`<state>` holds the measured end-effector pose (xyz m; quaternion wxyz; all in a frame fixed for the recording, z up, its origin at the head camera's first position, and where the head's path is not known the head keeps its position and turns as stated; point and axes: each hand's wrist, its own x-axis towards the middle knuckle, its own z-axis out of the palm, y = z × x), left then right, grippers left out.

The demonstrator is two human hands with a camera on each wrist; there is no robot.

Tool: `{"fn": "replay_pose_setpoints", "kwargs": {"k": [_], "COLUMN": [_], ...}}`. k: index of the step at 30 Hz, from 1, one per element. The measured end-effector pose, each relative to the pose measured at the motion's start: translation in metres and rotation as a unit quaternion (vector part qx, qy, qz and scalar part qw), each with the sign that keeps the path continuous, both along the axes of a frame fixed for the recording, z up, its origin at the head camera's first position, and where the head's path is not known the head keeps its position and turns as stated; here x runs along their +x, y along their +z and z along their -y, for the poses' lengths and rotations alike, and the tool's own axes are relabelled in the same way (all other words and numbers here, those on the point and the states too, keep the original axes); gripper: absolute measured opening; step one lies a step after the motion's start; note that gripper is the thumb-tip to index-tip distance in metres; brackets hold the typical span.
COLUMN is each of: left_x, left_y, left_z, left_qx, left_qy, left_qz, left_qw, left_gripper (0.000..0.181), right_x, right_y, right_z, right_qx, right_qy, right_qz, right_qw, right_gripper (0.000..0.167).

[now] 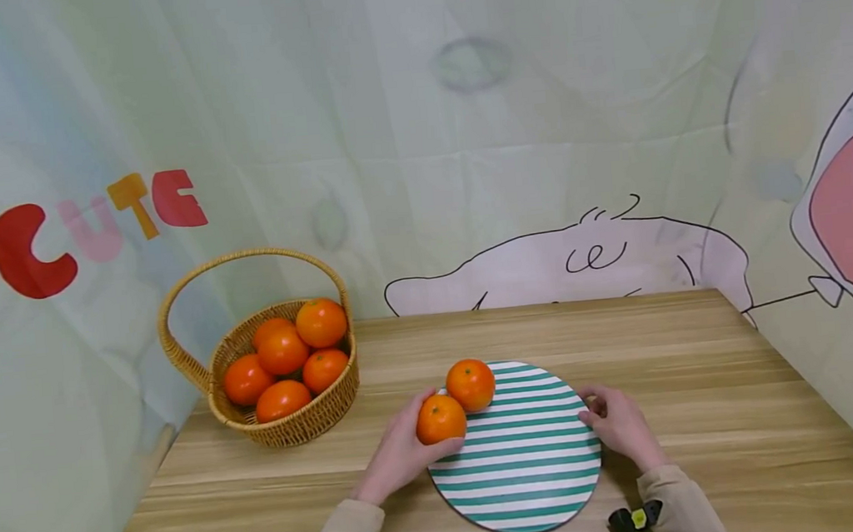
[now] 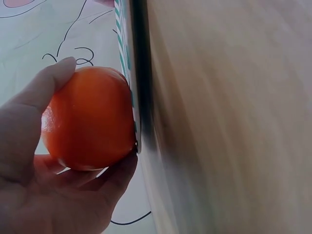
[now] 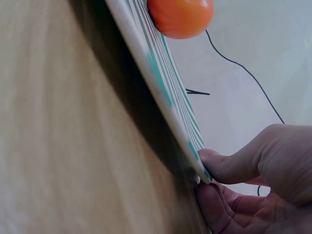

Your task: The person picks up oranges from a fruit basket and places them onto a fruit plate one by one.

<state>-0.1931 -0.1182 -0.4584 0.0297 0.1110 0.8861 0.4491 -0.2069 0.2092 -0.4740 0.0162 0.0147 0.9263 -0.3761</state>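
A round board with green and white stripes [image 1: 525,467] lies over the wooden table. My left hand [image 1: 405,447] holds an orange [image 1: 441,420] at the board's left edge, thumb on one side and fingers on the other; the left wrist view shows this orange [image 2: 90,119] up against the striped face. Just behind it, a second orange [image 1: 470,385] rests on the board. My right hand [image 1: 619,424] pinches the board's right rim, and in the right wrist view the thumb [image 3: 226,165] is on top with fingers beneath. A dark shadow lies under that rim.
A wicker basket [image 1: 300,429] with a tall handle stands at the back left, holding several oranges [image 1: 283,348]. Behind the wooden table [image 1: 673,338] hangs a printed cloth [image 1: 400,118] with letters and cartoon drawings.
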Motion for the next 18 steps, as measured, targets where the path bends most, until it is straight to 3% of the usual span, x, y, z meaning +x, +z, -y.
{"fn": "replay_pose_setpoints", "kwargs": {"k": [18], "left_x": [-0.0001], "left_y": [0.0019], "left_z": [-0.0087], "left_qx": [-0.012], "left_qy": [-0.001], "left_qz": [0.022], "left_qw": [0.9997], "left_gripper": [0.086], "right_x": [-0.0002], "right_y": [-0.0002], "right_z": [-0.0009], "right_qx": [-0.004], "right_qy": [0.001], "right_qz": [0.004], "right_qw": [1.0000], "right_gripper": [0.027]}}
